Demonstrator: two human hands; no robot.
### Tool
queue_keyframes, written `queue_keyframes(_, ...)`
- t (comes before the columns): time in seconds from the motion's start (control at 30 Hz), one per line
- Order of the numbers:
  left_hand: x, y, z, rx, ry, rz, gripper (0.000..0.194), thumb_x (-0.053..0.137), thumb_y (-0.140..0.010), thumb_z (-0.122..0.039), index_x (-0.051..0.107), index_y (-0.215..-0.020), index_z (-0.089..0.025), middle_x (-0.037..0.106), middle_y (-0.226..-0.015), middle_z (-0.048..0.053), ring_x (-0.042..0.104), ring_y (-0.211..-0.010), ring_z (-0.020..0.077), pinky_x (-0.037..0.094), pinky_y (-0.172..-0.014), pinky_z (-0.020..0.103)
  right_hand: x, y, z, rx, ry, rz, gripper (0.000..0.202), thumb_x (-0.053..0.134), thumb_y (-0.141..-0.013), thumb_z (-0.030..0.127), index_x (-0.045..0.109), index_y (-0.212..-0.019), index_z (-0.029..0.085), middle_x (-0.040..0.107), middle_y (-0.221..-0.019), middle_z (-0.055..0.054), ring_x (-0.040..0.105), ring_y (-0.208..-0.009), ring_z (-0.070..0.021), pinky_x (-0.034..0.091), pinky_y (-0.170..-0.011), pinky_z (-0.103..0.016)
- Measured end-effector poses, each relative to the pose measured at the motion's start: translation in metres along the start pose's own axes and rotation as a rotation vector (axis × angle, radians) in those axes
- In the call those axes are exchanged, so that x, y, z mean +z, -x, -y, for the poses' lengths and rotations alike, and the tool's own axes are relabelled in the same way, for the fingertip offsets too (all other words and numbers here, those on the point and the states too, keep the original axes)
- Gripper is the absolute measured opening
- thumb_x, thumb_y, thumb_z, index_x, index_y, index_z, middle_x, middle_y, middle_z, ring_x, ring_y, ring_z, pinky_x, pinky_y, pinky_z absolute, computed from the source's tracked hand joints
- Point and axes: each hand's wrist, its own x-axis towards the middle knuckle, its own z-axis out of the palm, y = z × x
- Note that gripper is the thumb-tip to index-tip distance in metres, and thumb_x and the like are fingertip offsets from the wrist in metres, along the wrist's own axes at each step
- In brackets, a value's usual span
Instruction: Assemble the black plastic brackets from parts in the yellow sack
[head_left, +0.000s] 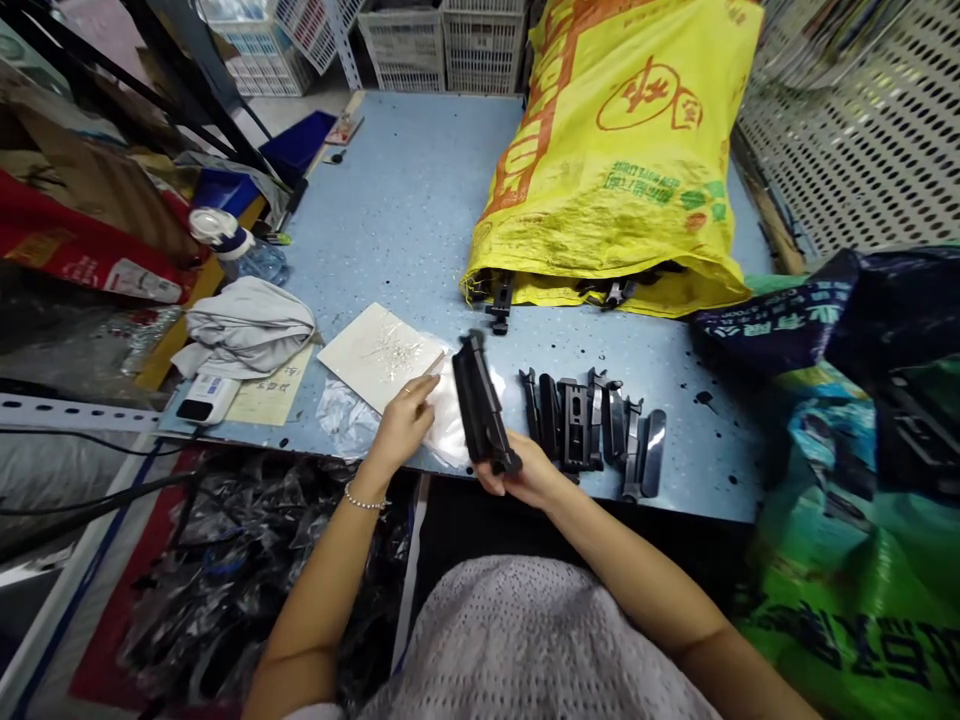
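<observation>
My right hand (531, 472) is closed around the lower end of a long black plastic part (482, 405), which stands tilted above the table edge. To its left, my left hand (403, 425) has its fingers drawn together beside a clear plastic bag (448, 425). Whatever its fingertips may pinch is too small to make out. Just beyond that hand lies a pale square board (379, 352) with many tiny thin pieces (394, 350) scattered on it. Several more black plastic parts (576, 425) lie in a row to the right of my right hand.
A large yellow sack (615, 170) lies on the blue table (405, 200), with black parts at its mouth. At left are a grey cloth (244, 330), a white device (208, 398) and a water bottle (255, 258). A green bag (862, 560) stands at right.
</observation>
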Motion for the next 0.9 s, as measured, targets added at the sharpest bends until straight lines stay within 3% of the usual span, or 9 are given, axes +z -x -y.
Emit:
queue_keyframes(0.1,-0.005,-0.002,0.0,-0.017,0.006,-0.058,0.051,0.049,-0.087,-0.014,0.054,-0.137,-0.02,0.053,-0.14,0.012,0.062,-0.111,0.0198,0.051,-0.095,0.035,-0.009,0.001,-0.007,0.236,-0.191,0.165,0.035,0.049,-0.094,0.043,0.05,-0.07,0.018,0.027,-0.041,0.01,0.018,-0.035,-0.007,0.019,-0.035,-0.019)
queue_keyframes(0.2,-0.004,0.01,-0.013,0.102,-0.086,-0.118,0.051,0.045,-0.092,-0.015,0.047,-0.143,-0.021,0.051,-0.143,0.013,0.05,-0.131,0.0233,0.043,-0.109,0.041,-0.014,-0.009,-0.01,0.326,-0.25,0.183,0.032,0.048,-0.094,0.042,0.051,-0.074,0.017,0.02,-0.042,0.012,0.011,-0.036,-0.007,0.015,-0.035,-0.018)
queue_keyframes(0.27,0.001,0.024,-0.026,0.211,-0.101,-0.104,0.052,0.041,-0.095,-0.014,0.042,-0.146,-0.022,0.049,-0.145,0.013,0.045,-0.136,0.0238,0.037,-0.114,0.044,-0.011,-0.013,-0.009,0.322,-0.177,0.133,0.03,0.054,-0.09,0.04,0.047,-0.07,0.018,0.024,-0.042,0.012,0.014,-0.036,-0.0059,0.014,-0.035,-0.017)
queue_keyframes(0.33,0.005,0.039,-0.035,0.255,-0.048,-0.051,0.053,0.041,-0.095,-0.014,0.04,-0.148,-0.024,0.049,-0.145,0.012,0.046,-0.135,0.0235,0.038,-0.114,0.044,-0.006,-0.013,-0.007,0.233,-0.031,-0.006,0.031,0.06,-0.086,0.038,0.045,-0.067,0.019,0.031,-0.042,0.01,0.018,-0.035,-0.0045,0.011,-0.035,-0.017)
queue_keyframes(0.43,0.005,0.055,-0.03,0.136,0.056,-0.144,0.052,0.046,-0.095,-0.018,0.043,-0.146,-0.028,0.051,-0.143,0.012,0.06,-0.116,0.0207,0.049,-0.102,0.038,-0.002,-0.002,-0.003,0.116,0.068,-0.123,0.032,0.064,-0.083,0.036,0.044,-0.065,0.019,0.033,-0.042,0.01,0.019,-0.035,-0.0032,0.009,-0.036,-0.016)
queue_keyframes(0.57,-0.003,0.057,-0.01,0.016,0.05,-0.344,0.051,0.049,-0.095,-0.021,0.045,-0.145,-0.027,0.049,-0.143,0.014,0.064,-0.091,0.0146,0.055,-0.088,0.033,-0.01,0.021,-0.005,0.262,-0.169,0.175,0.034,0.058,-0.087,0.043,0.046,-0.066,0.018,0.023,-0.039,0.012,0.012,-0.036,-0.0043,0.011,-0.035,-0.017)
queue_keyframes(0.7,0.002,0.058,-0.017,0.19,-0.097,-0.356,0.054,0.046,-0.094,-0.014,0.042,-0.147,-0.024,0.053,-0.141,0.013,0.056,-0.124,0.0233,0.049,-0.105,0.04,-0.015,0.021,-0.015,0.425,-0.309,0.347,0.039,0.045,-0.094,0.051,0.054,-0.084,0.014,0.017,-0.038,0.014,0.003,-0.037,-0.0064,0.01,-0.034,-0.017)
queue_keyframes(0.8,0.012,0.071,-0.035,0.409,-0.14,-0.263,0.063,0.048,-0.09,-0.007,0.037,-0.15,-0.026,0.055,-0.14,0.012,0.051,-0.132,0.0247,0.048,-0.108,0.041,-0.012,0.006,-0.018,0.363,-0.278,0.244,0.037,0.042,-0.095,0.05,0.051,-0.081,0.017,0.015,-0.038,0.014,0.002,-0.037,-0.0073,0.01,-0.034,-0.017)
queue_keyframes(0.9,0.019,0.084,-0.048,0.491,-0.095,-0.144,0.068,0.045,-0.089,-0.003,0.032,-0.152,-0.028,0.055,-0.141,0.012,0.054,-0.13,0.0243,0.051,-0.105,0.041,-0.005,-0.006,-0.016,0.17,0.05,-0.053,0.034,0.048,-0.091,0.049,0.048,-0.075,0.019,0.022,-0.041,0.012,0.014,-0.037,-0.0075,0.019,-0.038,-0.019)
